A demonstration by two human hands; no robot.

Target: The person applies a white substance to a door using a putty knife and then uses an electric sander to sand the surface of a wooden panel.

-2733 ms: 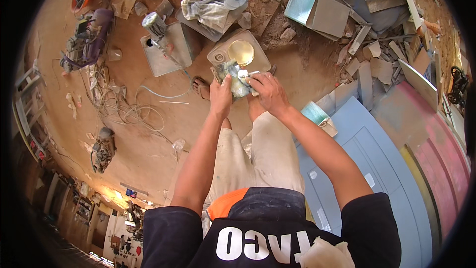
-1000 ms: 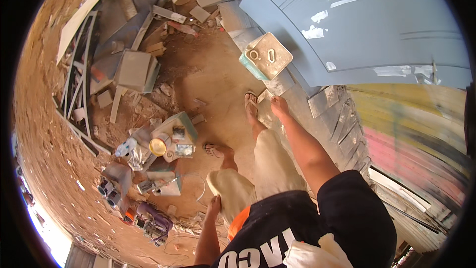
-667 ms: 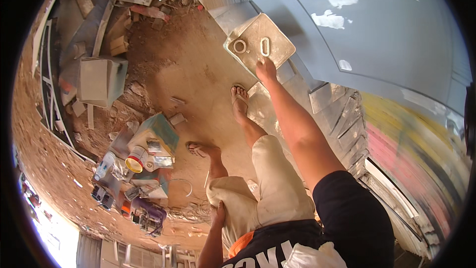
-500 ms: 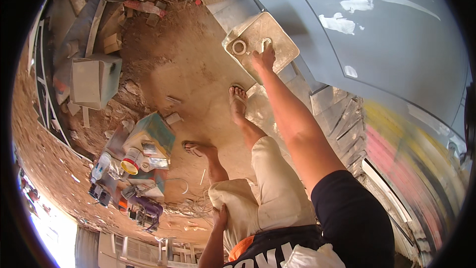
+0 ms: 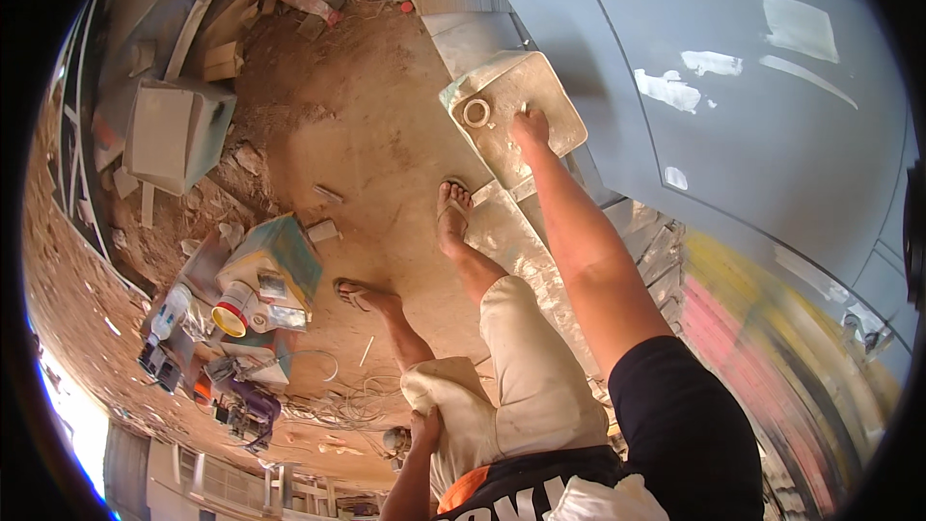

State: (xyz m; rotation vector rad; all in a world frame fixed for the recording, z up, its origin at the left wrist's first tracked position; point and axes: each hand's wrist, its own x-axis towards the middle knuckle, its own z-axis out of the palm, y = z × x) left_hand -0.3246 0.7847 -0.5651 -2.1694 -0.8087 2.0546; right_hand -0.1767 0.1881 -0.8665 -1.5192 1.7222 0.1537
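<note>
My right hand reaches forward over a dusty, square-topped container beside the grey-blue panel. Its fingers are closed around a small pale ring-shaped thing; most of that thing is hidden by the hand. To the left of the hand, a pale ring like a roll of tape lies flat on the same top. My left hand rests against the knee of my beige trousers, its fingers laid on the cloth and partly hidden.
A large grey-blue panel with white patches stands at the right. On the left are a teal box, a white tub with a red and yellow rim, a clear bottle and a purple tool. Wood scraps litter the far ground.
My right hand has closed over the pale ring-shaped thing, covering most of it. The view has shifted slightly, so the container sits lower and farther right. My left hand stays at the knee.
</note>
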